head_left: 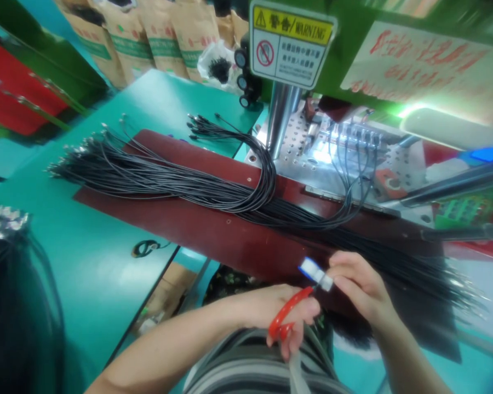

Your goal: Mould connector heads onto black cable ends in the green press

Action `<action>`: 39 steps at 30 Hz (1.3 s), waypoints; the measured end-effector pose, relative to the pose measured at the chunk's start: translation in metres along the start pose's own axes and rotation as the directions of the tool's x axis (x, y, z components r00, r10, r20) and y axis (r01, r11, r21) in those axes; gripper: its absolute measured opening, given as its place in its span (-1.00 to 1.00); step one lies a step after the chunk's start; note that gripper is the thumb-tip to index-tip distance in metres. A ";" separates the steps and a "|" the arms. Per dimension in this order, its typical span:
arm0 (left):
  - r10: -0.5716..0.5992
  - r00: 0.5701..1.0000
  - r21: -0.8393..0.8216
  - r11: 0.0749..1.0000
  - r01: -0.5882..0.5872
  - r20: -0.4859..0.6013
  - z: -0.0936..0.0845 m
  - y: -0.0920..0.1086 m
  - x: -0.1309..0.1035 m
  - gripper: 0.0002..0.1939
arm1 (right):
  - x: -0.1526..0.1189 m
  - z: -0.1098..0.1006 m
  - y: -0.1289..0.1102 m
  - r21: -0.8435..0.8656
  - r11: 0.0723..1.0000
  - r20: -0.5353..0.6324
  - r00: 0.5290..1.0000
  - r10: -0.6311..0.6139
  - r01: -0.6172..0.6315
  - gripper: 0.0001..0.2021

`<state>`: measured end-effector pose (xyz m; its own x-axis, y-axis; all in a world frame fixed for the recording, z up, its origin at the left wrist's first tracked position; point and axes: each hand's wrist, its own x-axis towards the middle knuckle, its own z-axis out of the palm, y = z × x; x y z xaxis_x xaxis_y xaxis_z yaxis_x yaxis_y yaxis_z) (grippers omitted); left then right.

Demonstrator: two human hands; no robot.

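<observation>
Fingers of my left hand point(285, 312) are wrapped round red-handled scissors point(290, 312), whose tip points up and to the right. My right hand point(361, 284) pinches a small white piece with a blue edge point(313, 272); it looks like a tag or packet, but its kind is unclear. The scissors' tip lies against or just beside this piece; I cannot tell whether it touches. Just beyond both hands, a long bundle of black cables point(197, 183) with metal ends lies across a dark red board point(213, 232).
A green press carries a warning sign point(292, 44) above a perforated metal plate point(290, 148). Several cables rise into a clear fixture point(349, 139) there. Another cable bundle point(8, 262) stands at left by the green table point(94, 262). Paper bags point(127, 44) line the back.
</observation>
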<state>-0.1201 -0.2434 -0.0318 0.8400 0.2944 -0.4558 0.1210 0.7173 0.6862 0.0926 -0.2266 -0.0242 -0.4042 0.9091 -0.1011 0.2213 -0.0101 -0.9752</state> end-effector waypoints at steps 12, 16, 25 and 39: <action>-0.006 1.000 -0.080 0.997 0.005 -0.011 0.004 -0.004 0.006 -0.32 | 0.001 -0.003 0.003 -0.047 0.999 -0.013 1.000 -0.024 0.023 -0.81; 0.002 1.000 -0.092 0.996 -0.003 -0.003 0.004 -0.005 0.006 -0.38 | 0.000 -0.003 0.005 -0.069 0.998 -0.031 0.999 -0.013 0.011 -0.83; -0.037 0.999 -0.123 0.992 0.035 -0.019 0.005 -0.010 0.007 -0.45 | 0.000 -0.003 0.005 -0.032 0.999 -0.017 0.999 -0.027 0.026 -0.81; -0.065 0.998 -0.055 0.996 0.065 0.001 0.003 -0.009 0.006 -0.58 | 0.000 -0.002 0.005 -0.040 0.999 -0.048 0.999 -0.002 0.000 -0.85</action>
<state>-0.1142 -0.2496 -0.0388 0.8308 0.2462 -0.4992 0.1465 0.7686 0.6228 0.0954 -0.2264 -0.0288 -0.3619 0.9279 -0.0896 0.2564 0.0067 -0.9665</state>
